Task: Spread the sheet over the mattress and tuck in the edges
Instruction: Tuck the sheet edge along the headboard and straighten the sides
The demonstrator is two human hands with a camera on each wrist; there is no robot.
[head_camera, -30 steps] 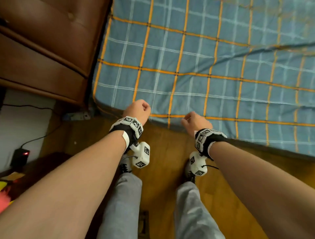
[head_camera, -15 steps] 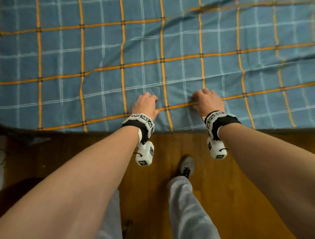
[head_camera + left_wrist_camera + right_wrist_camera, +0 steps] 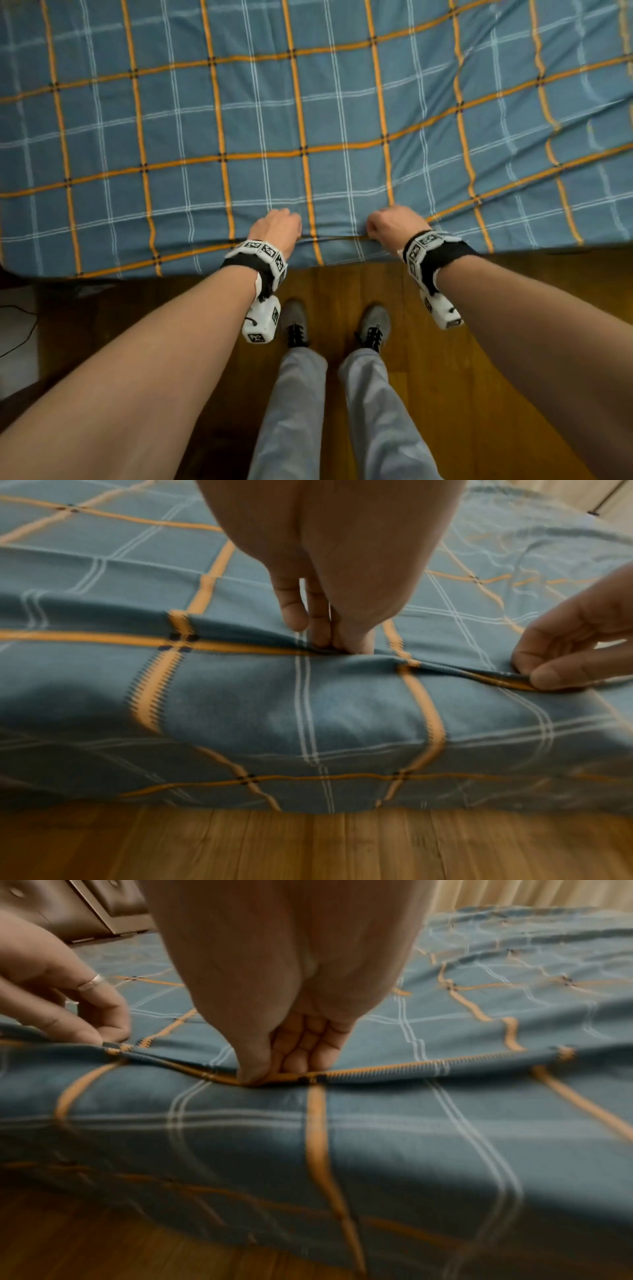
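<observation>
A blue sheet [image 3: 308, 113] with orange and white checks covers the mattress and hangs down its near side [image 3: 308, 723]. My left hand [image 3: 279, 226] pinches a raised fold of the sheet [image 3: 329, 645] near the mattress's top edge. A short way to the right, my right hand [image 3: 390, 224] pinches the same fold [image 3: 270, 1076] between thumb and curled fingers. The fold runs as a ridge between both hands. Wrinkles spread across the sheet at the far right [image 3: 548, 137]. The mattress itself is hidden under the sheet.
A wooden floor [image 3: 479, 342] runs along the bed's near side, where my two feet [image 3: 337, 325] stand. A brown padded headboard [image 3: 85, 909] lies far left in the right wrist view. A black cable [image 3: 17, 329] lies at the left edge.
I have stepped right along the bed, away from the headboard corner. Both hands moved from the mattress edge onto the sheet's top and now pinch up a fold.
</observation>
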